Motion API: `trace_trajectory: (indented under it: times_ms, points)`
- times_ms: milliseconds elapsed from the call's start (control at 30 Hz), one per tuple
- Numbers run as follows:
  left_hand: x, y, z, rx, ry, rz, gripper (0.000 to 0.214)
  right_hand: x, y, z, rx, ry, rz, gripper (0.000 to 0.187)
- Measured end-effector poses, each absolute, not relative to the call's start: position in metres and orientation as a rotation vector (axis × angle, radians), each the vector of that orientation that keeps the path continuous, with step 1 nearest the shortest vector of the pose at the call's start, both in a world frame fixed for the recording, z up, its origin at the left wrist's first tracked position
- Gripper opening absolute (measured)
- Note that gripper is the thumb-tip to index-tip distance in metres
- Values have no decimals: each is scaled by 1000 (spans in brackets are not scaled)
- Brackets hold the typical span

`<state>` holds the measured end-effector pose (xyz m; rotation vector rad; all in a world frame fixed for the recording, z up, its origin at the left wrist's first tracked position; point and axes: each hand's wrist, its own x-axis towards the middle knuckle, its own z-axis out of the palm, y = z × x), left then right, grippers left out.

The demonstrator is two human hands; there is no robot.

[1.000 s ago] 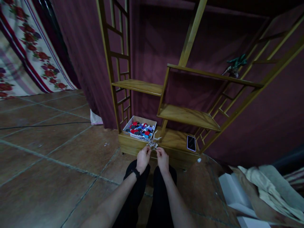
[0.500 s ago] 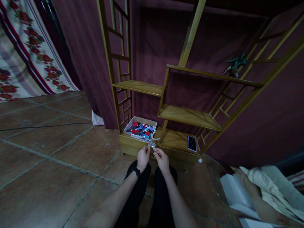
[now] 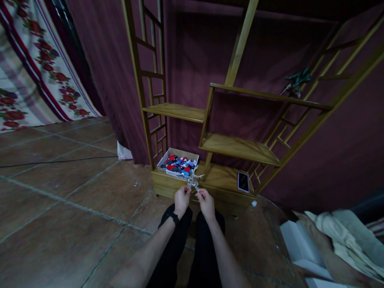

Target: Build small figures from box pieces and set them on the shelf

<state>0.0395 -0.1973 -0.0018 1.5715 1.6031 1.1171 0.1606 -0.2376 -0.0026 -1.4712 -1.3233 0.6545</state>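
My left hand (image 3: 181,200), with a dark band on the wrist, pinches one side of a small clear, shiny piece (image 3: 193,183) that looks like crinkled plastic. From the other side my right hand (image 3: 206,203) pinches it as well. Its exact kind is too small to make out. Just beyond my fingers stands an open cardboard box (image 3: 183,153), holding many small flat pieces (image 3: 179,164) in red, blue, black, purple and white. A pale torn strip (image 3: 197,173) sticks out at the box's near right corner.
The box rests on the low base of a wooden shelf unit (image 3: 171,111). A phone (image 3: 243,182) lies on the base to the right. A green figurine (image 3: 297,82) sits on a higher shelf. White boxes (image 3: 303,244) and cloth are on the floor at right; a black cable (image 3: 60,161) runs at left.
Both hands keep their pinch on the clear piece and have barely moved. The whole view has shifted slightly.
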Motion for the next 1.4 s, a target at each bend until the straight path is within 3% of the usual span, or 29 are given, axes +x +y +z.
trace_trajectory:
  times_ms: [500,833,1067,1400]
  points:
    - [40,-202,-1,1679,1622,1102,10,164,-238,0,-1661,-1393,526,20]
    - [38,-198,-5,1656,1612,1156,12,159,-243,3,-1429,-1348,665,23]
    - [40,-196,-7,1553,1435,1146,16,156,-245,7,-1451,-1273,649,33]
    - [42,-193,-6,1187,1086,1282,28,147,-246,10,-1432,-1538,450,21]
